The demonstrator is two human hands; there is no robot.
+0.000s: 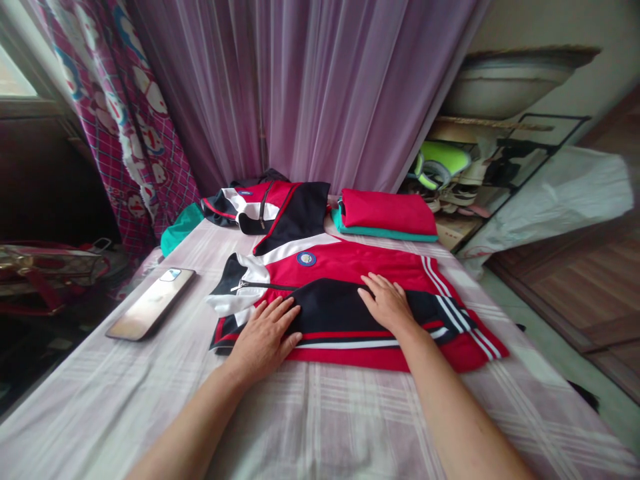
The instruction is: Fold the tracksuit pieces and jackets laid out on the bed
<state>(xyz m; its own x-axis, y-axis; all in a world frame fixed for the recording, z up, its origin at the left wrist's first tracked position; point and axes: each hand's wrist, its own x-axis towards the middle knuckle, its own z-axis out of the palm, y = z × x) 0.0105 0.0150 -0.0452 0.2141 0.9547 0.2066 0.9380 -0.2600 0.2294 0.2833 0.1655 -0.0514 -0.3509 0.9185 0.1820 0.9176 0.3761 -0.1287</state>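
A red, black and white zip-up jacket (345,263) lies flat before me, its collar to the left and its striped hem to the right. One dark sleeve is folded across its body; the far sleeve reaches away toward the back. My left hand (265,335) rests open on the near shoulder area, below the zip. Palm down, my right hand (387,303) lies on the dark sleeve with its fingers spread. Behind, a second jacket (300,210) of the same colours lies partly under the first one's far side or against it; I cannot tell which.
Folded red and teal clothes (387,210) sit at the back right of the checked cloth (320,427). A phone (153,303) lies at the left, near a teal cloth (181,227). Purple curtains (320,87) hang behind. A shoe rack (465,187) stands at the right.
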